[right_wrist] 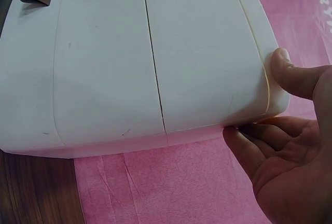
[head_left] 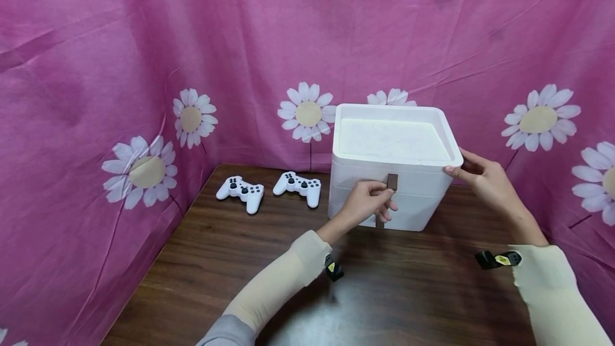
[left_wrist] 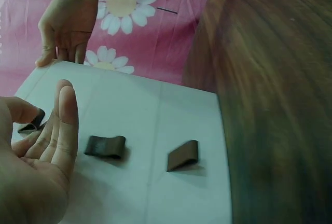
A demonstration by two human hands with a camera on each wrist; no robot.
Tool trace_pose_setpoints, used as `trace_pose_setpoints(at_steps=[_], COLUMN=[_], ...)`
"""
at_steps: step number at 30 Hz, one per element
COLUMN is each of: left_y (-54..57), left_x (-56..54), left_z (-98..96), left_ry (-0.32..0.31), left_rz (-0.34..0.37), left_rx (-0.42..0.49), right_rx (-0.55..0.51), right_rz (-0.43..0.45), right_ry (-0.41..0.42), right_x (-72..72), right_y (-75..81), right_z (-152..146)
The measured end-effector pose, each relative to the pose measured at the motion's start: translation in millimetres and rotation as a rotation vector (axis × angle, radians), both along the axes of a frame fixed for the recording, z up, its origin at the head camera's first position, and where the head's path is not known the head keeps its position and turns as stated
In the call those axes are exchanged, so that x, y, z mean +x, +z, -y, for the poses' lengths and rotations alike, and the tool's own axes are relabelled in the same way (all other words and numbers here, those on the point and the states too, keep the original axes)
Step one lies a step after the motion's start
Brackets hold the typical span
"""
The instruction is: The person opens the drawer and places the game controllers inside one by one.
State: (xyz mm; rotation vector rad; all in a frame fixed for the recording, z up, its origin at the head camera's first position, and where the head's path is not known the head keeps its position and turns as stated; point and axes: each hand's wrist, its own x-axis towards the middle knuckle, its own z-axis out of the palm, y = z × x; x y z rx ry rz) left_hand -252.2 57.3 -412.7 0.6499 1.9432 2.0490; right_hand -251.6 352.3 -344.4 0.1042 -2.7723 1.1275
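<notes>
A white drawer box (head_left: 346,175) with a recessed top stands on the table, brown loop tabs down its front. My left hand (head_left: 365,202) is at the front and pinches the top pull tab (head_left: 392,181) between thumb and index finger. The hand's other fingers stretch out past it in the left wrist view, where a middle tab (left_wrist: 106,147) and a bottom tab (left_wrist: 183,155) are unobstructed. With the thumb on the top rim and fingers against the side, my right hand (head_left: 487,183) holds the box's upper right corner. Seams between the drawers show in the right wrist view.
Two white game controllers, a left one (head_left: 240,192) and a right one (head_left: 299,188), lie left of the box on the dark wooden table (head_left: 230,260). A pink curtain (head_left: 250,41) with daisies hangs close behind the table and along both sides.
</notes>
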Motion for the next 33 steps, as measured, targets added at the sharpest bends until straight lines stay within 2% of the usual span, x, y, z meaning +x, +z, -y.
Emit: trace_pose_setpoints(at_steps=[9,15,22,27,33], left_y=[-28.5,-41.0,-47.8,-49.8,-52.4], left_x=[7.8,9.5,17.6,21.2,18.5], left_z=[14.6,20.5,16.2,9.1,3.2], left_ry=[0.063,0.094,0.079,0.062,0.031], left_rz=[0.035,0.071,0.143,0.186,0.243], left_rx=[-0.071,-0.094,-0.121,-0.066,-0.009], right_rx=[-0.003,0.001,0.012,0.004,0.009], right_rz=[-0.007,-0.004,0.005,-0.014,-0.004], right_ry=[-0.012,-0.011,-0.005,-0.001,-0.003], right_x=[1.6,1.1,1.2,1.5,2.3], right_y=[0.0,-1.0,-3.4,-2.6,-2.4], right_z=[-0.3,0.0,1.5,1.7,1.3])
